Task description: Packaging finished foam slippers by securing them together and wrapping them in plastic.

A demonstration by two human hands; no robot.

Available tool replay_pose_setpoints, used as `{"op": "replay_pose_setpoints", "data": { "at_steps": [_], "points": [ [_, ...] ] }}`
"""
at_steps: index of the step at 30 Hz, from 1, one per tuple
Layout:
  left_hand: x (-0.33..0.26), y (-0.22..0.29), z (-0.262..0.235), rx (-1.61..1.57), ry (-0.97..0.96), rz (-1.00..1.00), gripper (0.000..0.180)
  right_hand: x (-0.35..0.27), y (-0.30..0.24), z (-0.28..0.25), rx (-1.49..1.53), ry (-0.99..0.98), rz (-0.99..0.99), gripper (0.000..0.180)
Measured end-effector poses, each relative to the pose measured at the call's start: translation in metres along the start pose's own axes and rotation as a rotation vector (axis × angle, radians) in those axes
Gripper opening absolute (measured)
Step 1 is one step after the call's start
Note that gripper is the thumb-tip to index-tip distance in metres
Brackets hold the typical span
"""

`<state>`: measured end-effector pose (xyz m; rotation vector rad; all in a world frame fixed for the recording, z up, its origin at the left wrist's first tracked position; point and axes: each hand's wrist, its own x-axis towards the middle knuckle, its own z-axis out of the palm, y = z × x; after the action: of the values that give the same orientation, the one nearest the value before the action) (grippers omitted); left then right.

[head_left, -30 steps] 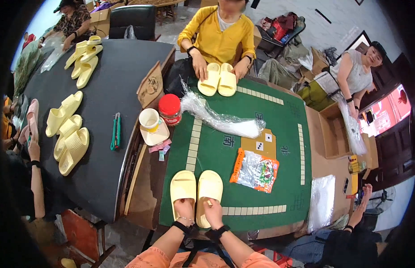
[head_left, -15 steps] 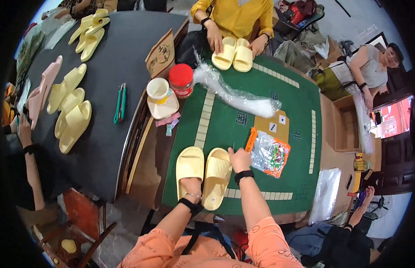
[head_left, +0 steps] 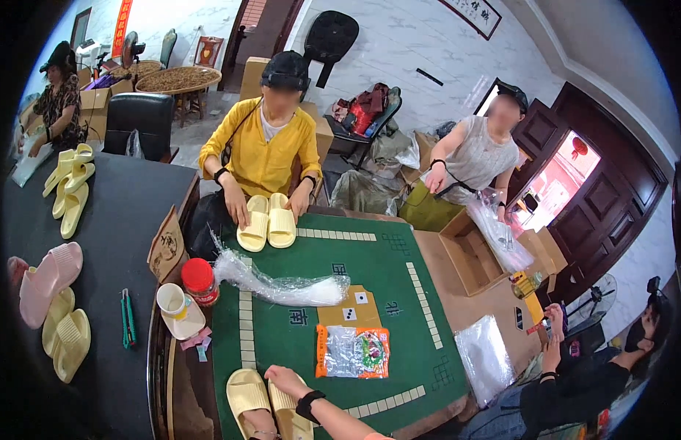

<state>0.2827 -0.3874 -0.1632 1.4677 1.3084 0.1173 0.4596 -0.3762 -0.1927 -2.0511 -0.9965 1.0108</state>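
A pair of pale yellow slide slippers lies side by side at the near left edge of the green table point(head_left: 399, 301). My left hand point(head_left: 261, 423) reaches into the left slipper point(head_left: 246, 389), its fingers hidden beneath the wide strap. Over the toe of the right slipper point(head_left: 288, 414) is my right hand point(head_left: 284, 380), fingers curled together. Whatever it may hold is too small to make out. To its right lies an orange-edged clear plastic packet point(head_left: 353, 352), with a brown card point(head_left: 366, 308) bearing two dice-like squares just beyond it.
Across the table, a person in yellow touches another yellow pair point(head_left: 267, 224). A bundle of clear plastic bags point(head_left: 296, 287), a red-lidded jar point(head_left: 199, 281) and a paper cup point(head_left: 172, 299) stand nearby. More slippers and a green cutter point(head_left: 128, 319) lie on the black table point(head_left: 113, 220).
The view has tilted up, so the scene sits lower and more of the room shows. My right hand has moved from beside the right slipper to over its toe.
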Motion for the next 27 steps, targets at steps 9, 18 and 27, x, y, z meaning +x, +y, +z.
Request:
{"op": "replay_pose_setpoints", "data": {
  "at_steps": [9, 18, 27],
  "points": [
    [0.018, -0.032, 0.016, 0.548, 0.165, 0.413, 0.035, 0.001, -0.032, 0.01, -0.328, -0.016, 0.226, 0.028],
    [-0.014, -0.006, -0.011, -0.134, 0.242, 0.265, 0.027, -0.004, -0.011, 0.009, 0.157, 0.152, 0.017, 0.02],
    [0.075, 0.031, -0.015, -0.118, 0.122, 0.681, 0.021, -0.034, -0.03, 0.001, 0.447, 0.082, -0.037, 0.017]
  ]
}}
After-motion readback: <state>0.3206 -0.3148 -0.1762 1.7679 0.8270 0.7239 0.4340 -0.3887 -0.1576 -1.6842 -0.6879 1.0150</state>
